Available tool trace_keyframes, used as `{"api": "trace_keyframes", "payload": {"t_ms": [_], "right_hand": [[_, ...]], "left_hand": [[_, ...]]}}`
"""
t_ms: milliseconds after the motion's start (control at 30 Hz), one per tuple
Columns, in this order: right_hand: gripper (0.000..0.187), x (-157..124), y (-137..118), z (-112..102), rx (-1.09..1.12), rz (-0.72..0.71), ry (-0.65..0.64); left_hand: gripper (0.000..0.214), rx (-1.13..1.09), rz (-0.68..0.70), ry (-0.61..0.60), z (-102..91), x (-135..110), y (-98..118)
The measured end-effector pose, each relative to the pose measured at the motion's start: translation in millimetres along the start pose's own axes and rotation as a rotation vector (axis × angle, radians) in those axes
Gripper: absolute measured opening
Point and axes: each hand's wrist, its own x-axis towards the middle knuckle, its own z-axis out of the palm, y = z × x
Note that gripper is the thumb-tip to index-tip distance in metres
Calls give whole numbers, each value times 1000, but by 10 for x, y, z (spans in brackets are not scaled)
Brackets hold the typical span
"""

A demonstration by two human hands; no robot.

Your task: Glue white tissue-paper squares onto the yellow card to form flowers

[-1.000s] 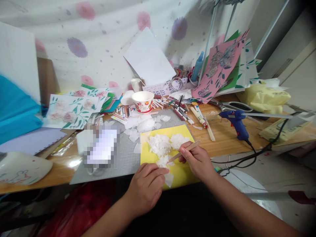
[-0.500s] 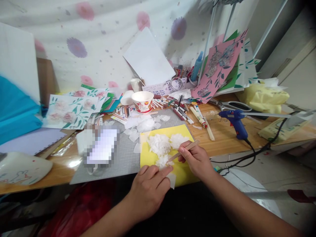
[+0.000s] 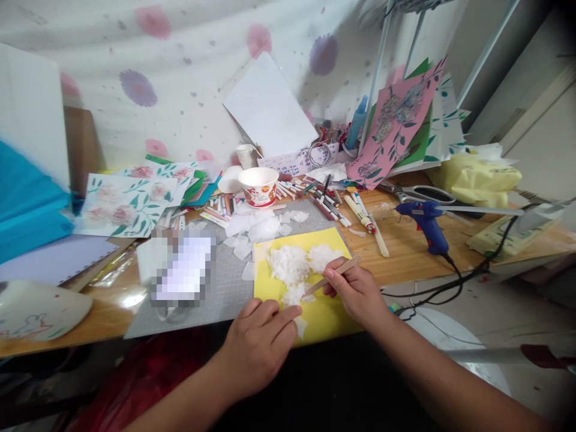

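Note:
Between the thumb and fingers of my right hand (image 3: 353,287) is a flat wooden craft stick (image 3: 330,276), its lower end touching a small white tissue paper flower (image 3: 294,294). That flower lies on a yellow sheet (image 3: 267,288), below a larger ruffled tissue flower (image 3: 288,264) and a third one (image 3: 324,257) to the right. My left hand (image 3: 263,336) is at the sheet's near left edge, fingers mostly curled and the index finger pointing right. A white tissue piece (image 3: 300,326) sticks out from under its fingers; how they pinch it is hidden.
Loose tissue pieces (image 3: 265,228) and a paper bowl (image 3: 258,186) stand behind the sheet, with scattered markers (image 3: 328,207). A blue glue gun (image 3: 425,222) with a cord and scissors (image 3: 418,193) lie right. A phone-like blurred object (image 3: 186,267) is left on the grey mat (image 3: 225,288).
My left hand has moved a little left and away from the small flower, the white tissue piece shifting with it. My right hand keeps the stick's tip at the flower.

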Motion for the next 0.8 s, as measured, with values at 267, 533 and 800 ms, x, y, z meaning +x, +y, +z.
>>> {"api": "trace_keyframes", "payload": {"t_ms": [267,533,800], "right_hand": [[40,1,12,12,1,-6,4],[35,0,-25,14,3,-11,2],[29,-32,13,15,71,-41,28]], "left_hand": [[16,-151,-34,-60,-37,59,-118],[12,-833,-611,-80,-157,188,197],[13,-368,-649,-40,185,298,17]]}}
